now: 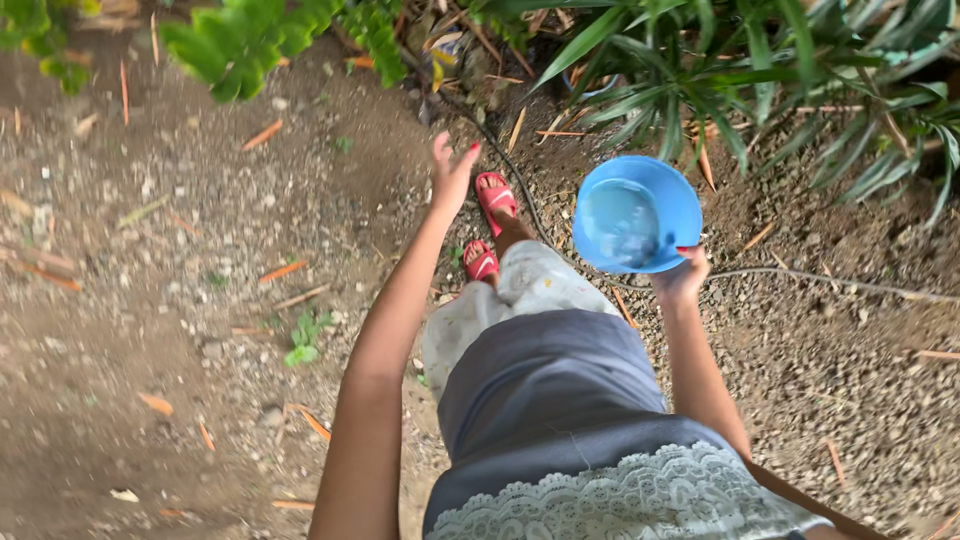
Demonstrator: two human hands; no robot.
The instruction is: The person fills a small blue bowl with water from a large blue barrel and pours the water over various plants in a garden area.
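My right hand [683, 277] grips the rim of a blue plastic bowl-shaped dipper [637, 213] that holds clear water, held out over the soil near the plants. My left hand [452, 176] hangs forward with fingers spread and nothing in it, above gravelly ground. Below are my feet in red sandals [496, 196], one ahead of the other. I wear a grey top with white lace trim and light trousers.
Long-leaved green plants [800, 80] fill the upper right; a leafy shrub [250, 40] sits at the top left. A thin dark hose or root [800, 275] runs across the soil. Dry orange leaves lie scattered on the dirt and gravel.
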